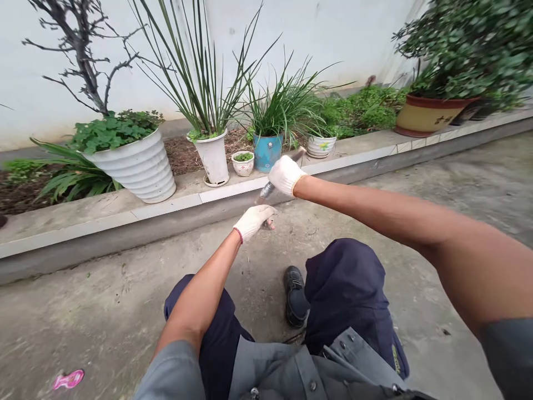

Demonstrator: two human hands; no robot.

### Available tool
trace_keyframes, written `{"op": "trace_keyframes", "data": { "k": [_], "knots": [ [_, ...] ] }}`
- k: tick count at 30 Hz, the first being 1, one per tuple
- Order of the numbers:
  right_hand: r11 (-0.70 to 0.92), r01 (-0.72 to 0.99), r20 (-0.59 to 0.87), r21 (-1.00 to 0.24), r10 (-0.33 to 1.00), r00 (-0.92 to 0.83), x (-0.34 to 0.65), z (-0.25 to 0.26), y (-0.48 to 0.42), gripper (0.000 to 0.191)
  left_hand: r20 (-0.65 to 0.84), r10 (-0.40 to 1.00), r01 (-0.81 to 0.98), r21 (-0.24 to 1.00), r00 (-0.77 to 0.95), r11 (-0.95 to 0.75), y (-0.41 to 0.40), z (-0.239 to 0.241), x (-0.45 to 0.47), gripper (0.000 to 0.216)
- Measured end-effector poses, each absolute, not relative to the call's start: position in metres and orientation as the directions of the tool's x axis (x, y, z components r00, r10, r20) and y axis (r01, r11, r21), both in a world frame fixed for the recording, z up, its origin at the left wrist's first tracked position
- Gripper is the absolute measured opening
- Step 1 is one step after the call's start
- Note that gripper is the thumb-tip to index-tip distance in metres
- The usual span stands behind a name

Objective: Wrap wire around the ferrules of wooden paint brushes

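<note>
My right hand [285,175], in a white knit glove, is closed around a long, thin tool [266,191]. The tool's lower part is wrapped in something silvery, and its far end beside the blue pot looks brownish and blurred; I cannot tell its exact kind. Just below and to the left is my left hand [252,222], gloved in white with a red cuff edge. Its fingers curl inward near the tool's lower end, and what they hold, if anything, is hidden. A blue pot [266,153] of grassy leaves stands on the ledge just behind the right hand.
Along the tiled ledge [166,208] stand a ribbed white pot [137,166], a tall white pot [212,158], a small patterned pot [243,165], a green-marked white pot [320,145] and a yellow-brown pot [428,115]. A pink scrap [69,379] lies on the concrete.
</note>
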State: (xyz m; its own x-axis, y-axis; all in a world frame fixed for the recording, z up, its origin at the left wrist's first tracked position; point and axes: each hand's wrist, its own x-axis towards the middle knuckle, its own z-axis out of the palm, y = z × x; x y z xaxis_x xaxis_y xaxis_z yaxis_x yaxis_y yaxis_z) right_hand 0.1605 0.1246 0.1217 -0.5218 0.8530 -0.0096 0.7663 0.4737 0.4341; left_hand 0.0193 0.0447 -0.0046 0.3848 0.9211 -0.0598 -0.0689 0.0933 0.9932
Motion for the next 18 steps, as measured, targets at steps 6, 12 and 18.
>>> {"op": "trace_keyframes", "data": {
  "k": [6,12,18],
  "knots": [
    [0.787,0.569,-0.148,0.238,0.608,-0.78,0.183,0.115,0.137,0.017,0.043,0.941,0.35,0.922,0.335,-0.167,0.043,0.016,0.011,0.026],
    [0.795,0.606,-0.351,-0.034,0.558,-0.752,0.215,0.133,0.139,0.017,0.124,0.938,0.533,0.795,0.324,-0.289,0.04,0.024,0.01,0.032],
    [0.62,0.722,-0.228,-0.306,0.689,-0.688,0.203,0.134,0.13,0.036,0.076,0.942,0.346,0.918,0.326,-0.194,0.04,0.015,0.017,0.031]
  ]
}}
